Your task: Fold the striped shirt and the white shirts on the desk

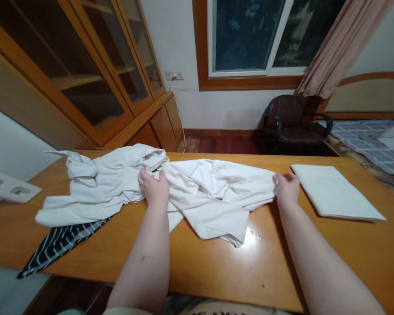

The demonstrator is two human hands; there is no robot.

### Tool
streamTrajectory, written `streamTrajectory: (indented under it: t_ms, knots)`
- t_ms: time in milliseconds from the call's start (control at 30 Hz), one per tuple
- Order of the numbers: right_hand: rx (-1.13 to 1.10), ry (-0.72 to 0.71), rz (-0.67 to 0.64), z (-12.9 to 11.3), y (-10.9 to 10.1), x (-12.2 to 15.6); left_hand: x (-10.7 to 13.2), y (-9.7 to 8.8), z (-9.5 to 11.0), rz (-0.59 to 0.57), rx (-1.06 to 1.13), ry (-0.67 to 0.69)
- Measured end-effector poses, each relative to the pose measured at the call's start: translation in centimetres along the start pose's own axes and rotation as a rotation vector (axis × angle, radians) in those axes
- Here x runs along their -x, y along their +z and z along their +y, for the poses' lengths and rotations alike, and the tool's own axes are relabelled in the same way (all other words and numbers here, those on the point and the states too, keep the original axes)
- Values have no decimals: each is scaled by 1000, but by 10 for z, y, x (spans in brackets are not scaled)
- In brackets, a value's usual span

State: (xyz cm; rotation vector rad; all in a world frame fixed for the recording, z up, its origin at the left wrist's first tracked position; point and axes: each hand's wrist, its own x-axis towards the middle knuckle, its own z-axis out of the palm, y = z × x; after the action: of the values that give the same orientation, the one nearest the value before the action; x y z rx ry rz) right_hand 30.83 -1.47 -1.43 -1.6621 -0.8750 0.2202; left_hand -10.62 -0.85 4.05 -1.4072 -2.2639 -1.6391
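Observation:
A creased white garment (213,183) with two sleeve-like or leg-like parts lies across the middle of the wooden table (200,271). One part stretches right; the other is bent toward me. My right hand (287,189) pinches the right-hand end of this garment. At its left end rests my left hand (154,187), thumb apart from the fingers, between it and a heap of white clothing (101,179); some fingertips are hidden. Beneath that heap, a black-and-white striped cloth (65,240) sticks out toward the table's front edge.
A flat, folded white item (336,192) lies right of my right hand. A white plastic piece with slots (13,188) juts in at the left. Behind the table are a glass-door cabinet (118,105), an office chair (289,118) and a bed (364,140).

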Motion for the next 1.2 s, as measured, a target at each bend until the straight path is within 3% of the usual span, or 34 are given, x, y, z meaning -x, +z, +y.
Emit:
streamTrajectory:
  t_ms: [33, 67, 100, 200, 233, 300, 433, 633, 733, 900, 1000, 1100, 1200]
  knots:
    - [63, -85, 49, -6, -2, 5, 8, -4, 12, 10, -41, 161]
    - [115, -202, 57, -13, -4, 11, 17, -7, 24, -61, -46, 325]
    - [150, -346, -1, -21, -5, 18, 27, -10, 36, -204, -23, 461]
    - [219, -740, -514, -44, -2, 46, 60, -13, 62, -874, 30, 734]
    - [273, -807, -678, -50, 0, 54, 69, -12, 67, -1043, 10, 773]
    - [391, -824, -882, -58, 5, 66, 82, -8, 71, -1219, -77, 769]
    - [427, -667, -981, -57, 12, 67, 87, 0, 67, -1268, -208, 597]
    - [211, -554, -842, -47, 12, 54, 77, 0, 65, -1240, -194, 542]
    - [98, -414, -637, -43, 10, 48, 74, -1, 66, -1216, -223, 496]
    - [-45, -6, -147, -35, -2, 26, 65, 1, 62, -1156, -262, 493]
    - [-143, 115, 81, -25, -10, 11, 62, 4, 59, -1112, -280, 493]
    - [-252, 191, 220, -17, -14, 1, 61, 6, 57, -1095, -278, 483]
    - [-366, 190, 253, -17, -20, -9, 62, 10, 55, -1104, -264, 456]
